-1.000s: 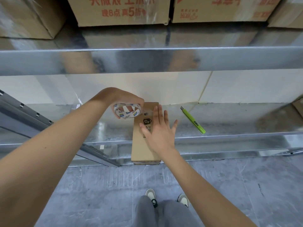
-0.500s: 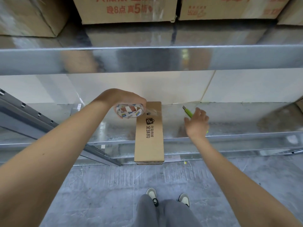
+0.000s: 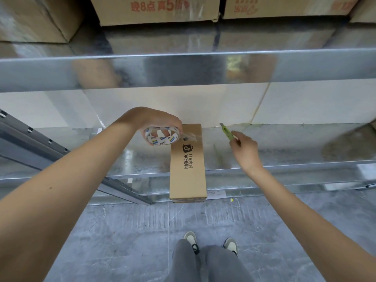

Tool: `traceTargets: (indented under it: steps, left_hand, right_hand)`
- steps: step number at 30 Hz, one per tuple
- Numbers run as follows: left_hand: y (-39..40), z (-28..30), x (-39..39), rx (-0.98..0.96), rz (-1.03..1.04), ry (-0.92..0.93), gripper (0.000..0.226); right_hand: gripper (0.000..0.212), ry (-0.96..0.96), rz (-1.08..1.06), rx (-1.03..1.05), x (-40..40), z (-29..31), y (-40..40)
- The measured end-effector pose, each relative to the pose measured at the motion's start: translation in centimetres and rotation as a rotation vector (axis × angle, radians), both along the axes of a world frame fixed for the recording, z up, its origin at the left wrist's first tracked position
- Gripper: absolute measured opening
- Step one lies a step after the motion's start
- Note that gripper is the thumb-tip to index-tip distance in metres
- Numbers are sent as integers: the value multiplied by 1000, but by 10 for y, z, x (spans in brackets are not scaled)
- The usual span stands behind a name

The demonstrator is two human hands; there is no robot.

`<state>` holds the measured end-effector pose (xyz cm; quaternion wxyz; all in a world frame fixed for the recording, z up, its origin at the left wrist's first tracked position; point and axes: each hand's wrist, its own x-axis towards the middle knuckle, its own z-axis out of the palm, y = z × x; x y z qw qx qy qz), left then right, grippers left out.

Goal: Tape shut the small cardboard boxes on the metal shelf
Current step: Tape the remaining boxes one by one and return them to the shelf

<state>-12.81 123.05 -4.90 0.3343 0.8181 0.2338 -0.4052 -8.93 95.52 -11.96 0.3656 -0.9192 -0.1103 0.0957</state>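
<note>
Head view, looking down past my arms: my left hand (image 3: 160, 123) sits just left of frame centre, fingers curled over a tape roll (image 3: 162, 135), gripping it from above. A clear strip of tape (image 3: 191, 137) runs from the roll to the right, onto the far end of the box (image 3: 187, 161). That box is long and narrow, lying flat in the middle of the frame on the lower shelf (image 3: 284, 151), with its near end sticking out past the shelf's front edge and dark print on its top face. My right hand (image 3: 247, 152) is right of centre, apart from the box, its fingers pinching the near end of a green knife (image 3: 227, 132) that points up toward the back wall. Whether the knife is lifted off the shelf I cannot tell. Across the upper frame runs the upper shelf (image 3: 183, 72), carrying big cartons (image 3: 158, 9) with red print. At the bottom centre are my grey trousers (image 3: 203, 263) and shoes (image 3: 191, 241) on the grey floor (image 3: 122, 241).
</note>
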Motion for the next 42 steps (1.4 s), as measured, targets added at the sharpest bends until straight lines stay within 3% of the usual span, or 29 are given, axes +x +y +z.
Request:
traceTargets:
  steps: [5,11,16,22,30,33,36,42]
  left_hand:
    - [3,-9,5,-52,18,-43,20]
    - [1,-7,5,-25,18,-27,23]
    - [-2,-1,0,-44,89,-56,42]
    - [-7,2,3,-26,69,-61,20]
    - [-14,14,-5,8,50,-20,25]
    - [-10,14,-9,-30,48,-32,26]
    - [-7,13,-12,-82,64,-55,29]
    - [-1,-2,-17,-208,146,-110,36]
  right_hand:
    - [24,127,173,211,-29,55,20]
    - [24,72,239,116,-43,67,41]
    - [26,60,265,52,-46,67,49]
    - [25,60,287,15,-49,66,58]
    - [23,112,300,47,-59,69,39]
    - [26,-19,201,87,-55,64,18]
    - [35,-139,58,-64,-37,33,-4]
    - [50,-61,80,-466,-21,-51,-18]
